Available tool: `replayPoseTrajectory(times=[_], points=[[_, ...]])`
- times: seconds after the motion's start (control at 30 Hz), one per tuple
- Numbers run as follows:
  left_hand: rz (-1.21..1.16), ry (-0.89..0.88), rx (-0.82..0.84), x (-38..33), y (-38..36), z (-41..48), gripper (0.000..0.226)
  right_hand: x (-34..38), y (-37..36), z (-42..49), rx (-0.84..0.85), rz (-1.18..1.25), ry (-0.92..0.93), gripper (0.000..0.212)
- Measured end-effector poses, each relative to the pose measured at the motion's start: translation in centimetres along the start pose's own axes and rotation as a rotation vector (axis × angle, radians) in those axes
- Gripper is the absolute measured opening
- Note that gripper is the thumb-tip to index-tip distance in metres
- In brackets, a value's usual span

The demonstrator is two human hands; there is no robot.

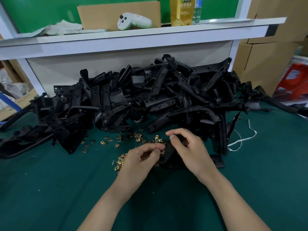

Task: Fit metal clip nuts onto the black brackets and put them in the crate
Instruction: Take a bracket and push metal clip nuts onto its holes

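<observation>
Left hand [141,158] fingers pinch a clip nut [162,152] against the bracket [167,156] the right hand [190,150] grips.

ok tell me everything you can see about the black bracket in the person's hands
The black bracket looks matt, plastic or coated metal, a flat arm with a round hole near its lower end. Mostly hidden between the hands, it sits over the green mat before the bracket pile. The right hand grips its upper part; the left hand pinches a brass-coloured clip nut at its edge.
</observation>
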State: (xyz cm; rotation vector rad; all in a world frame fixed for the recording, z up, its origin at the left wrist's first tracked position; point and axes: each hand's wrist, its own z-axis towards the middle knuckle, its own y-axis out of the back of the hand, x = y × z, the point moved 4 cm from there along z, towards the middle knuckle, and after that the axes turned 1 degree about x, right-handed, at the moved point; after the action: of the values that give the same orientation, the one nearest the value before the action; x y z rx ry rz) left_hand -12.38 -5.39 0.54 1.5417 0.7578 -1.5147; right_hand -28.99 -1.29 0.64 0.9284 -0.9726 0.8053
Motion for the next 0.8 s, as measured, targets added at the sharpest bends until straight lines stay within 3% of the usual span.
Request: replayPoseTrajectory(times=[0.47, 0.8], points=[[-0.143, 0.031, -0.067, 0.3, -0.5, -0.5, 0.014, -0.1, 0.0, 0.1, -0.045, -0.005, 0.037, 0.018], [0.188, -0.119, -0.154, -0.1, -1.9, -1.9, 0.031, -0.2, 0.0, 0.2, -0.077, -0.038, 0.052, 0.018]])
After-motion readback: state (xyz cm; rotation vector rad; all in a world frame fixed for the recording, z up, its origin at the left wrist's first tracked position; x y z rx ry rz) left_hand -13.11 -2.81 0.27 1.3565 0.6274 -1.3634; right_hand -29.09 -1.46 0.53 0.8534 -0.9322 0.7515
